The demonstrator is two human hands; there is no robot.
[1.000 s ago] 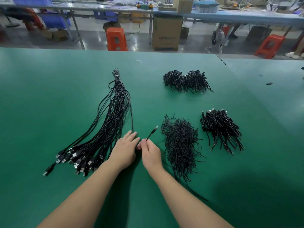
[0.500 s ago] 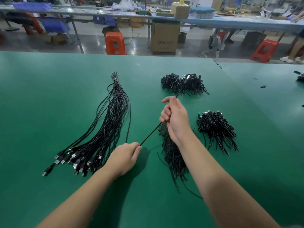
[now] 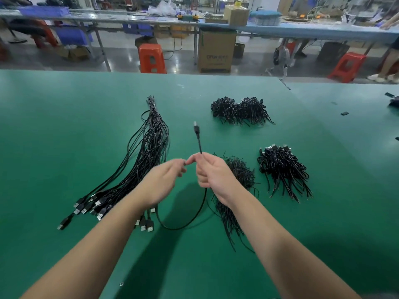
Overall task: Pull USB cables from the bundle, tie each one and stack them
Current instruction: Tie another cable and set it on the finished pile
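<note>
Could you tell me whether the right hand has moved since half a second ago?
Yes. The right hand has come back toward the person and left, away from the far tied pile, meeting the left hand while gripping the cable.

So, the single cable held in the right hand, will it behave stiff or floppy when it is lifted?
Probably floppy: below the right hand the cable sags in a loose loop toward the table. The short end above the fist stands up, so short lengths seem somewhat stiff. It looks thin, so likely light.

Bare table (image 3: 64, 130) lies open at nine o'clock. Bundle (image 3: 149, 147) blocks eleven; ties (image 3: 235, 180) and stacks (image 3: 282, 169) crowd two to three.
</note>
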